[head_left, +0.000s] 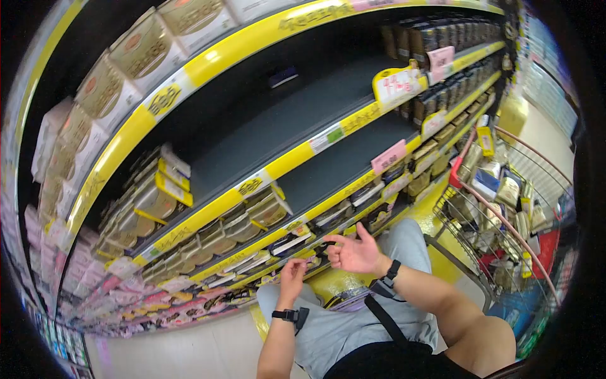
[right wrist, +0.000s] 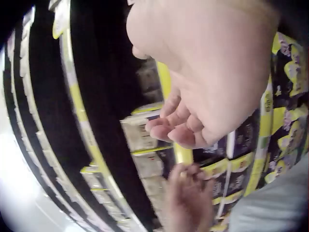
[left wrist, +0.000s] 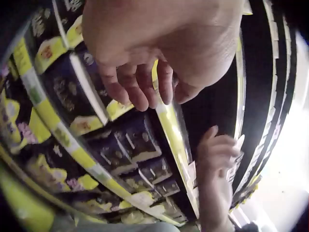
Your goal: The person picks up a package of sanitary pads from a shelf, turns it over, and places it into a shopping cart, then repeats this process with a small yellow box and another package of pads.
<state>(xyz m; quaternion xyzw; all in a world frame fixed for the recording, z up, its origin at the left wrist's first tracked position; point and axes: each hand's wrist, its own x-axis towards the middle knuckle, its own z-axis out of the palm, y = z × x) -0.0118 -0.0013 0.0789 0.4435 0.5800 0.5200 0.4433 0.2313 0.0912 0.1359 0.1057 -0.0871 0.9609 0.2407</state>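
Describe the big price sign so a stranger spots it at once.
From the loaded cart, look left to the shelving. On its second yellow edge from the top stands a white sign with red writing. A yellow border sets it apart from the pink tag beside it.

Left hand (head_left: 293,279): raised ahead of the body; fingers loosely bent, tips drawn near the thumb.
Left wrist (head_left: 287,304): in line with the forearm, nearly straight.
Left forearm (head_left: 276,347): bare, extended forward.
Right hand (head_left: 355,254): palm turned up, fingers parted and slightly bent, thumb raised away from them.
Right wrist (head_left: 384,268): close behind the palm.
Right forearm (head_left: 426,292): bare, slanting inward toward the left hand.
Spacing: hands near each other, apart; the right hand farther forward.
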